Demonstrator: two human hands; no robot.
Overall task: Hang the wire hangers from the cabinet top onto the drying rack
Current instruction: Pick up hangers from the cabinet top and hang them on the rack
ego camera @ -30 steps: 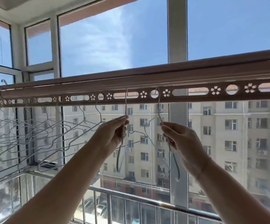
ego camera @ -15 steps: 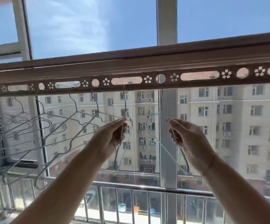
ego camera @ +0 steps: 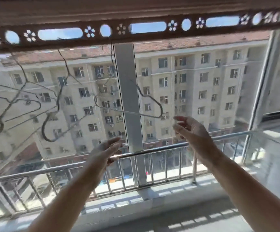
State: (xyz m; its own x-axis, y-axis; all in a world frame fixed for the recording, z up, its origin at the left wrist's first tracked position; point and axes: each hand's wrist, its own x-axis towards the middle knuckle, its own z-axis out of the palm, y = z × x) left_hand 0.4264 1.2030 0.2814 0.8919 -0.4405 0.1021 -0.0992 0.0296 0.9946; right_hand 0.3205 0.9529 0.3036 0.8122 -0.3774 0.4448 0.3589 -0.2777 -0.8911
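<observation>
While both arms reach up toward the window in the head view, neither hand holds anything. The left hand [ego camera: 105,151] is turned palm inward, its fingers [ego camera: 115,141] loosely extended and lying close together, with nothing between them. The right hand [ego camera: 191,129] sits higher, its fingers [ego camera: 179,118] relaxed, slightly spread and gently bent, touching no wire.

Above the fingers of both hands runs the drying rack [ego camera: 136,36], a brown rail pierced with slots, round holes and flower cutouts. The nearest wire hanger [ego camera: 149,115] hangs from a round hole up and to the left of the right fingers. Its lower bar slopes across the white window post [ego camera: 127,97], and its right end stops just left of the right fingertips, with a small gap between. That same bar passes well above the left fingers.

A second hanger [ego camera: 43,131] hangs from a slot further left, and its looped end sits left of the left fingers at about their height. More hangers [ego camera: 21,87] crowd the rail beyond it, blurred and overlapping.

Below the fingers a steel guard rail [ego camera: 152,152] crosses the glass, and an apartment block [ego camera: 194,81] stands outside.
</observation>
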